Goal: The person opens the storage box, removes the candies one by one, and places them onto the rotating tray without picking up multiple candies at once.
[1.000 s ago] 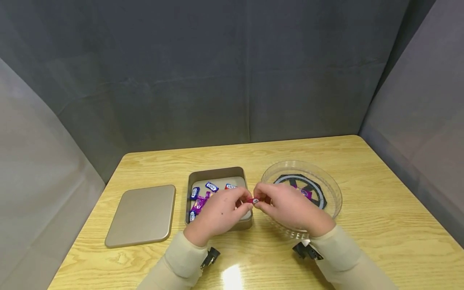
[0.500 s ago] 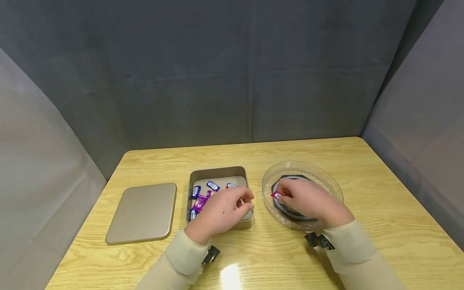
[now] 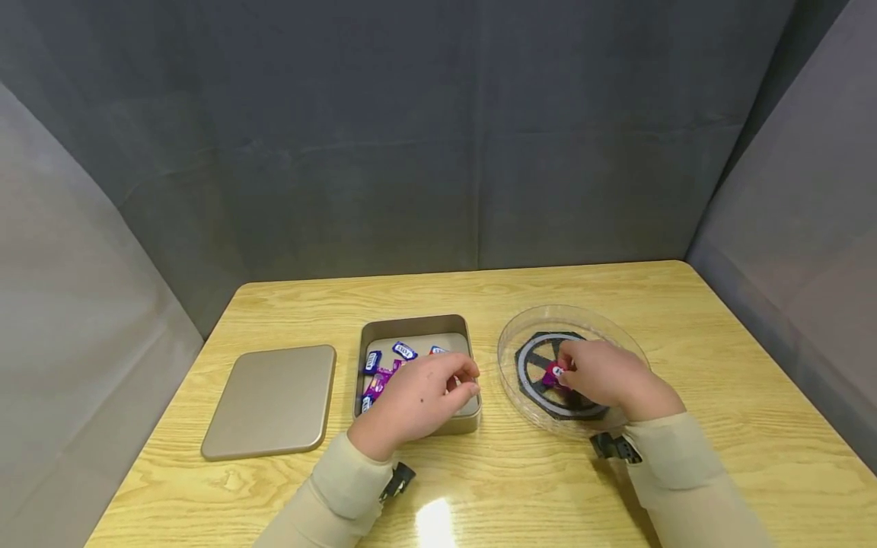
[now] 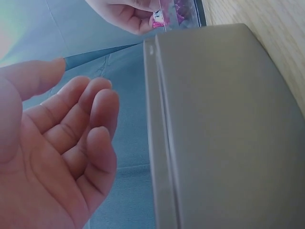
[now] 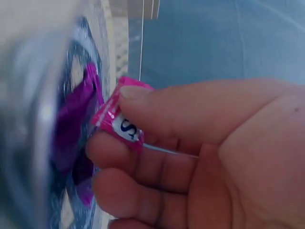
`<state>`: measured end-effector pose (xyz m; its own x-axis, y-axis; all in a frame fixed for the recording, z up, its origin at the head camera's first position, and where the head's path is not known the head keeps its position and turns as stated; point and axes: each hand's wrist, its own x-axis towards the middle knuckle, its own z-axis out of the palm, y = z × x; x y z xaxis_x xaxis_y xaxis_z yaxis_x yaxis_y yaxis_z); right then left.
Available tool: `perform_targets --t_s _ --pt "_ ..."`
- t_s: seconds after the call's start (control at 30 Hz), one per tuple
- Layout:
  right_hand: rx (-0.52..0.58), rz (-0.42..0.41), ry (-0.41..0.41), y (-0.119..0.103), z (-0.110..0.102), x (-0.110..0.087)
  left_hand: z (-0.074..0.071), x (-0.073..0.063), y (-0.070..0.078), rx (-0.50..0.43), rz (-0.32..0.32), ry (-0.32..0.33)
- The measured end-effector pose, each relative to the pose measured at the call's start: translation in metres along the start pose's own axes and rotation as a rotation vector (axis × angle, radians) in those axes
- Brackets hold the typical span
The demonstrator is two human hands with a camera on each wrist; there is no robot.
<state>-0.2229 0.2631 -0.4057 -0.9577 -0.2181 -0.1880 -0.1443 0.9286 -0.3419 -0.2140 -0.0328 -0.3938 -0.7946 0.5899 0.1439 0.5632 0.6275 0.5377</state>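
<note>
A pink wrapped candy point(image 5: 125, 125) is pinched between thumb and forefinger of my right hand point(image 3: 606, 374), inside the clear round bowl point(image 3: 508, 358). Close beside it in the right wrist view lies a purple wrapped candy point(image 5: 76, 126). Over the square metal tin point(image 3: 411, 329) hovers my left hand point(image 3: 418, 396), its fingers loosely curved with nothing in them. The tin holds several blue and purple candies point(image 3: 404, 350), some hidden behind the left hand. In the left wrist view, the tin's side point(image 4: 224, 129) stands next to the left hand's fingers point(image 4: 102, 148).
A flat square metal lid point(image 3: 270, 403) lies left of the tin. Beneath the clear bowl shows a dark octagonal mat point(image 3: 524, 373) with a light ring. Both stand on a wooden table point(image 3: 473, 487) with grey cloth point(image 3: 356, 152) behind it.
The right hand has moved away from the left hand to the right, carrying the pink candy over the rim into the bowl. The left hand has let go and stayed over the tin.
</note>
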Motion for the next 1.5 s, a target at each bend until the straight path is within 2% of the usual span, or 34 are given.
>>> perform_targets --t_s 0.1,0.5,0.83,1.1,1.27,1.4,1.5 --pt "-0.002 0.036 0.008 0.006 -0.002 0.000 0.000 0.000 0.000 -0.001 0.002 0.003" --pt "-0.006 0.080 -0.012 0.014 -0.005 0.000 0.001 0.000 -0.001 0.012 -0.001 -0.003" --pt "0.001 0.075 0.005 0.008 -0.010 -0.002 -0.001 0.000 -0.005 0.039 -0.020 0.001" --pt "-0.017 -0.044 0.091 -0.013 -0.010 -0.002 -0.008 0.001 -0.012 0.113 -0.055 -0.016" --pt "-0.006 -0.104 0.107 -0.027 -0.006 -0.004 -0.012 0.000 -0.016 0.131 -0.068 -0.039" --pt "0.039 -0.177 0.142 -0.037 0.000 -0.003 -0.014 -0.001 -0.023 0.153 -0.080 -0.049" --pt "0.024 -0.220 0.185 -0.044 0.004 -0.003 -0.017 -0.001 -0.032 0.185 -0.106 -0.047"
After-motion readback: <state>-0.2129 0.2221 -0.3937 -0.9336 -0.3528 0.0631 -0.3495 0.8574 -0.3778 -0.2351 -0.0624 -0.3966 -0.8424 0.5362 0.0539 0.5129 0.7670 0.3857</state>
